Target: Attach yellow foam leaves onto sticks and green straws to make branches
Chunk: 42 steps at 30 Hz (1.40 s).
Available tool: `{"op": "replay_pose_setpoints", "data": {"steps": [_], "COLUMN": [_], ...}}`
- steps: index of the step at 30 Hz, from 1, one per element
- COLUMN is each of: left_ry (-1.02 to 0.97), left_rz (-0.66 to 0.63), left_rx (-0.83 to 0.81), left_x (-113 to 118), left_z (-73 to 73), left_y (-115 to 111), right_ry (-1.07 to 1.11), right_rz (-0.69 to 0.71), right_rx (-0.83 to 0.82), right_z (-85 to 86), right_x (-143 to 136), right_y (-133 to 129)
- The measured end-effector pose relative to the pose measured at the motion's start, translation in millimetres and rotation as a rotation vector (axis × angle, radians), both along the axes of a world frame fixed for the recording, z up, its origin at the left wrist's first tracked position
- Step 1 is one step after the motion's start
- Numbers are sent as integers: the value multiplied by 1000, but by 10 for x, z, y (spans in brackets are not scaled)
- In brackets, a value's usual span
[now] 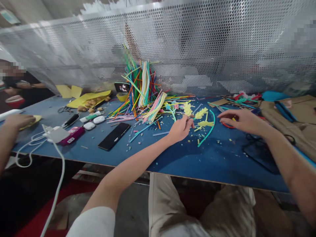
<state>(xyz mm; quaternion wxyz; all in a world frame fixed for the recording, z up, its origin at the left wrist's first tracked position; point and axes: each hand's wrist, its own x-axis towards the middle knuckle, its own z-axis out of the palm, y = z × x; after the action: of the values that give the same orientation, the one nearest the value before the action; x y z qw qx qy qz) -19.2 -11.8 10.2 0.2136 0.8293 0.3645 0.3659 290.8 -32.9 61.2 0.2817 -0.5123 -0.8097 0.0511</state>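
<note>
My left hand (181, 131) is over the middle of the blue table with its fingers pinched together at the base of a fluffy yellow pipe-cleaner piece (187, 109). Just right of those fingers lie more yellow pipe-cleaner pieces (201, 113), and a bent green pipe cleaner (210, 132) curves around them. My right hand (243, 121) hovers with fingers apart and loosely curved over scissors with red handles (227, 125), whose rings show partly under the thumb. I cannot see anything held in it.
Bundled pipe cleaners (144, 85) stand against the perforated metal screen (197, 42). A black phone (115, 136), a purple box (72, 135) with white cables and small clippings lie leftward. A brown bag (291, 115) sits right. Another person's hand (18, 121) rests at far left.
</note>
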Motion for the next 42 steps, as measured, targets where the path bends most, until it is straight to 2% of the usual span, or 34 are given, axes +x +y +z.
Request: {"op": "replay_pose_setpoints", "data": {"steps": [2,4,6,8,11,14,16,21,25,28,31,34,38,42], "left_ry": [-56,-129,-209,-290,-415,-515,-555,-614,-593,-539,-458,-443,-456,-434], "left_rz": [10,8,-13,-34,-46,-57,-57,-91,-130,-147,-114,-92,-66,-52], "left_rx": [-31,-109,-220,-328,-424,-431,-414,-477,-590,-572,-489,-479,-485,-453], "left_x": [-16,-30,-39,-40,-26,1,21,51,71,98,115,116,109,116], "left_z": [29,40,33,16,-6,-14,-16,-35,-83,-104,-106,-128,-191,-234], "left_y": [1,1,2,7,31,65,80,85,76,53,33,41,74,94], "right_ry": [-183,-227,-195,-186,-198,-223,-217,-167,-3,148,212,229,292,241], "right_rz": [11,153,304,378,466,535,470,155,-11,-99,-93,-18,21,16], "right_rx": [-166,-305,-461,-522,-552,-519,-424,-170,38,119,158,135,38,57], "right_z": [-131,-248,-329,-373,-401,-420,-429,-407,-392,-389,-357,-285,-198,-217], "right_x": [-38,-108,-225,-376,-561,-570,-482,-267,-323,-450,-584,-666,-665,-690], "right_y": [300,444,436,341,201,180,232,387,385,324,231,127,49,47]}}
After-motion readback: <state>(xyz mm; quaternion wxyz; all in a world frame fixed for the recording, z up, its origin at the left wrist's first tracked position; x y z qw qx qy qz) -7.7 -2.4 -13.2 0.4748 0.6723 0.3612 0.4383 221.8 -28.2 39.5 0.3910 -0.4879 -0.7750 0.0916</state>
